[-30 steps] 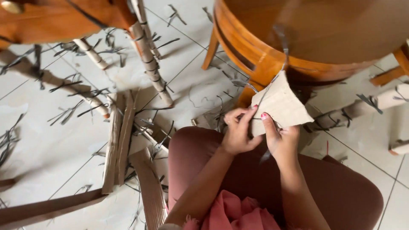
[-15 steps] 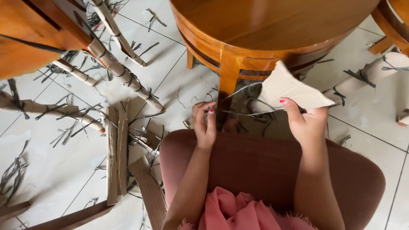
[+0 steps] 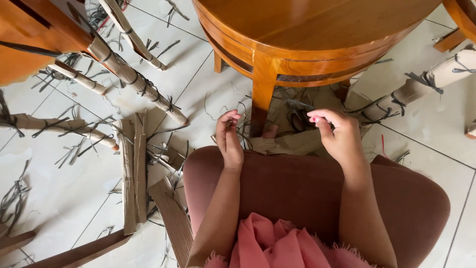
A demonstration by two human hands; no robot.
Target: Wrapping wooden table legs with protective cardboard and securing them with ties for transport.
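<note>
I sit with my lap under a reddish-brown skirt (image 3: pixel 307 198). My left hand (image 3: pixel 229 141) is raised over my left knee, fingers pinched on a thin dark strip (image 3: pixel 241 130). Above my right knee, my right hand (image 3: pixel 338 136) has its fingers curled and the thumb and forefinger pinched; a thin dark strand seems to run to its tips. A tan cardboard piece (image 3: pixel 297 143) lies on the floor between the two hands, just past my knees and touching neither hand.
A round wooden table (image 3: pixel 317 34) stands ahead, one leg (image 3: pixel 262 94) between my hands. Rolled cardboard tubes (image 3: pixel 134 79) bound with dark strips lean at left and at right (image 3: pixel 436 74). Flat cardboard strips (image 3: pixel 131 173) and several dark offcuts litter the tiled floor (image 3: pixel 64 193).
My hands pulled apart, stretching dark strands between them. The cardboard piece that my right hand held has left it, and the right hand has come lower and closer.
</note>
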